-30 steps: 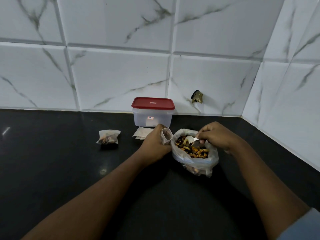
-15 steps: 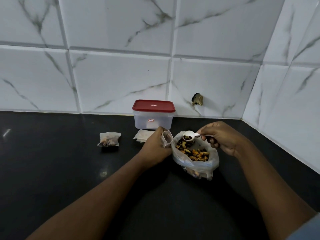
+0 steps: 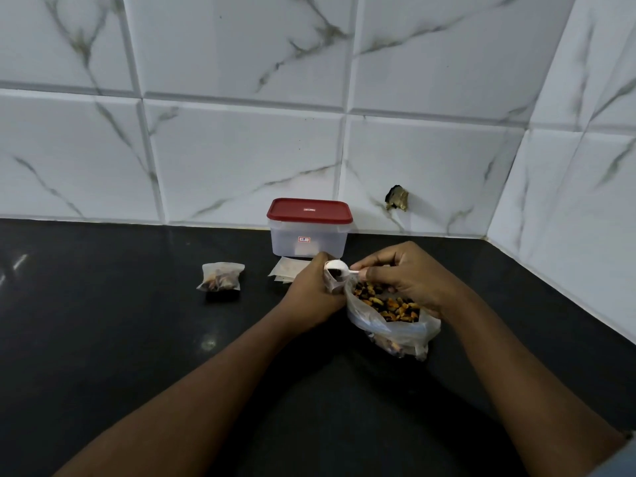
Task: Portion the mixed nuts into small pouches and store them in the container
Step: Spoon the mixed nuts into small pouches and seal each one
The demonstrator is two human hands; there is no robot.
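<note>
1. The small pouch [image 3: 331, 286] is gripped upright in the left hand [image 3: 308, 292], just beside the nut bag [image 3: 395, 327], likely to keep the carry short.
2. A white spoon [image 3: 336, 268] is pinched by the right hand [image 3: 407, 282] and tipped over the pouch mouth; dark nuts are seen inside.
3. One filled pouch [image 3: 220, 277] is set aside; the container [image 3: 309, 235] is kept lidded.

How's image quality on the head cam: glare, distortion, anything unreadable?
Head view: wide-angle bowing in the tile joints; small specular spots on the black countertop, none over the work; dim light, forearms low-contrast against it; white scoop and nuts in the plastic bag read clearly; small pouch mostly hidden by the left hand.
</note>
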